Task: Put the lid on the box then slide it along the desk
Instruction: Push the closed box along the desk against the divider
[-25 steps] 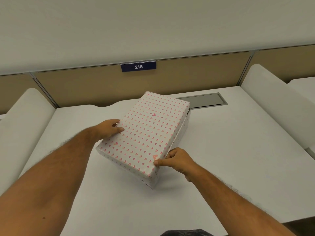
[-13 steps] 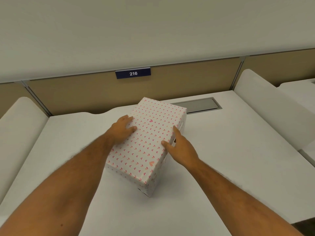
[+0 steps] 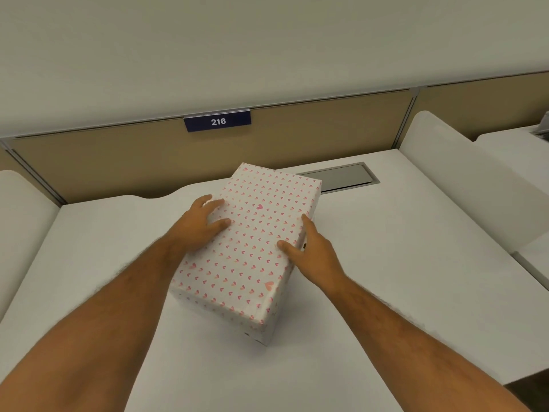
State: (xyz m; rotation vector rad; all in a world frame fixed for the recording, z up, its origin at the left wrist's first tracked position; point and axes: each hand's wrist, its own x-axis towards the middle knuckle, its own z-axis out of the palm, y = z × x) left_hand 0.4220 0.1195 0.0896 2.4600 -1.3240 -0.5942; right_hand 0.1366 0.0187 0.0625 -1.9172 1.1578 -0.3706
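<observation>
Lid (image 3: 252,230): seated flat on the heart-patterned box (image 3: 261,319), covering it fully; no gap seen along the near edges.
Box position: angled on the white desk (image 3: 386,292), far corner just short of the grey cable hatch (image 3: 341,176), below the blue "216" plate (image 3: 217,121).
Left hand (image 3: 202,226): pressed on the lid's left long edge, fingers spread and laid flat, clamped on nothing.
Right hand (image 3: 312,248): set against the lid's right long edge, thumb on top, fingers apart, some hidden down the side.
Step in hand: lid judged closed; slide along the desk yet to be done.
Risk, twist: uneven push from the two palms, likely to swing the angled box rather than carry it straight.
Risk, lid: sideways force on the lid alone, liable to shift or lift it off the base.
Risk, hatch: far corner snagging on the hatch rim if pushed forward.
</observation>
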